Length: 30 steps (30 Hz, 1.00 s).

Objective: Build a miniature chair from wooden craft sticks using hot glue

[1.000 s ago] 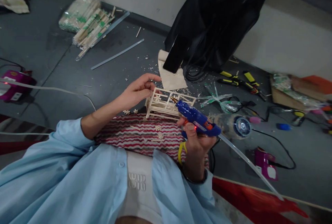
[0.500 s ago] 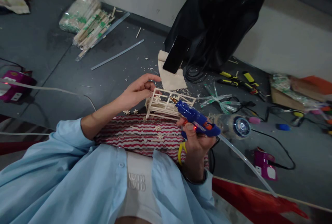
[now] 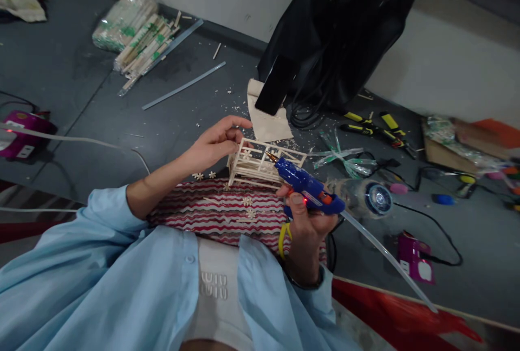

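A small open frame of pale wooden sticks (image 3: 254, 164) stands on the red-and-white striped cloth at the table's near edge. My left hand (image 3: 219, 138) grips its upper left end, thumb in front and fingers curled behind, partly hidden. My right hand (image 3: 306, 221) is wrapped around a blue glue gun (image 3: 303, 180) with a lit red light. The gun's metal nozzle points left over the frame's upper bars; whether it touches them I cannot tell. A clear glue stick (image 3: 385, 256) sticks out of the gun's back. Small flower-shaped wooden pieces (image 3: 249, 213) lie on the striped cloth (image 3: 182, 205).
A phone (image 3: 276, 85) rests on beige cloth (image 3: 270, 126) before a black bag (image 3: 325, 37). Pliers (image 3: 361, 128), a clear bottle (image 3: 361, 197) and a purple box (image 3: 414, 256) are to the right. Packs of sticks (image 3: 146, 42) and a loose glue stick (image 3: 182, 85) lie back left.
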Each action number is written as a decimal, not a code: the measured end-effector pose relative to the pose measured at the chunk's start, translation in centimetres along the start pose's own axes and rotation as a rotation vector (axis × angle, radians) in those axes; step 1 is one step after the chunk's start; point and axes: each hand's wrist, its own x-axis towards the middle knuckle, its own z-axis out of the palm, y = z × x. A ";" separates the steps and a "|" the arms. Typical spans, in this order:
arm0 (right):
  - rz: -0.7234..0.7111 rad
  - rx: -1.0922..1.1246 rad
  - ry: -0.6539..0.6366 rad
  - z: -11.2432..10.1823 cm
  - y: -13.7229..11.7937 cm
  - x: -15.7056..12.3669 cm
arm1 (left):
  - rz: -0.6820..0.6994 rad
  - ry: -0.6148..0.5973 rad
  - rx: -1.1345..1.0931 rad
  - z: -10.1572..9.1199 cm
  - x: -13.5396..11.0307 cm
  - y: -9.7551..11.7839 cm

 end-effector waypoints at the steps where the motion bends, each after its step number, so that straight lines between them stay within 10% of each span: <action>1: -0.001 0.003 0.000 0.0 0.0 0.0 | -0.002 -0.002 0.004 0.0 0.0 0.0; 30: -0.008 0.040 0.005 0.2 -0.2 0.0 | -0.001 0.000 0.010 -0.1 0.0 0.0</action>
